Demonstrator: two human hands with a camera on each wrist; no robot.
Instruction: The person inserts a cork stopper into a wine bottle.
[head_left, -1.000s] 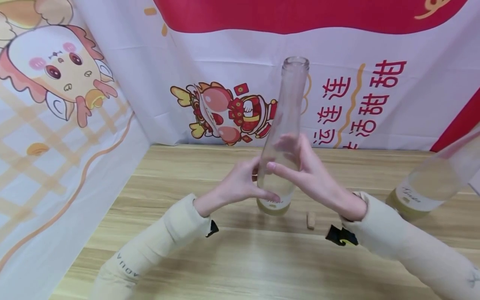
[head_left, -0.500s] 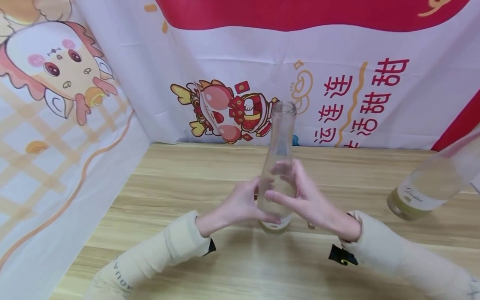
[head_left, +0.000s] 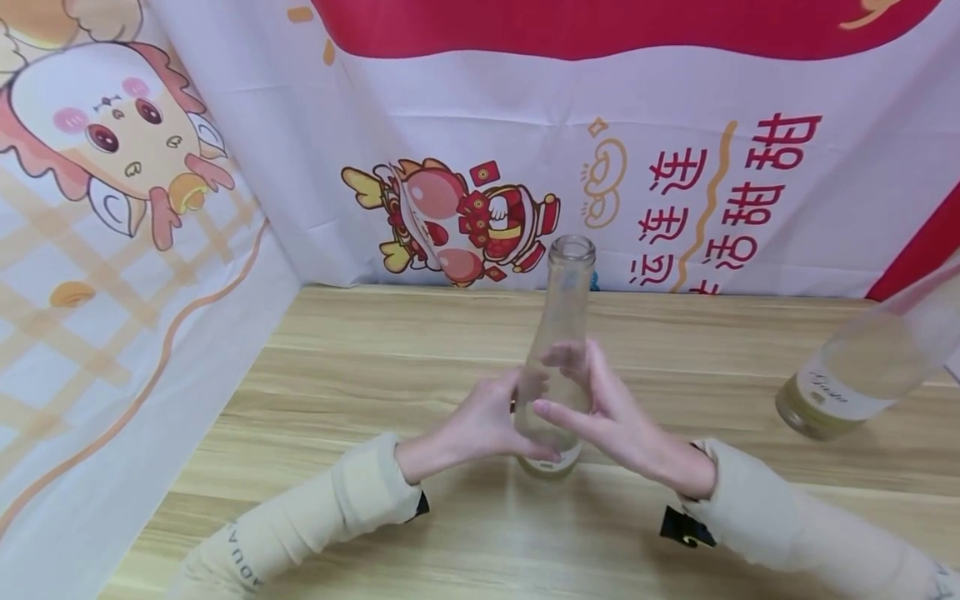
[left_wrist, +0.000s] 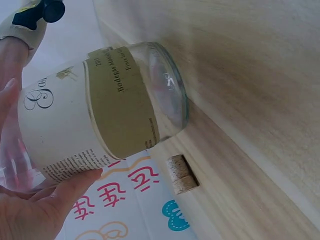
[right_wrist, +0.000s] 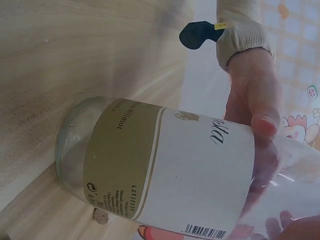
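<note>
A clear glass wine bottle (head_left: 567, 308) stands nearly upright over the table, its mouth uncovered. My left hand (head_left: 480, 427) curls round its lower body from the left. From the other side my right hand (head_left: 618, 421) grips it a little higher, thumb across the front. The wrist views show its white and gold label (left_wrist: 122, 102). The glass base (right_wrist: 75, 145) is down close to the wood. A short cork (left_wrist: 182, 174) lies on the table beside the base in the left wrist view; in the head view it is hidden.
A second clear bottle (head_left: 847, 383) with a white label stands at the right of the wooden table (head_left: 420, 333). Behind the table hangs a printed cloth (head_left: 465, 92) with red lettering, and another patterned cloth (head_left: 142, 333) covers the left side.
Both hands have brought the bottle down and nearer to me, so its mouth sits much lower in view. The cork, earlier visible by my right wrist, is now covered.
</note>
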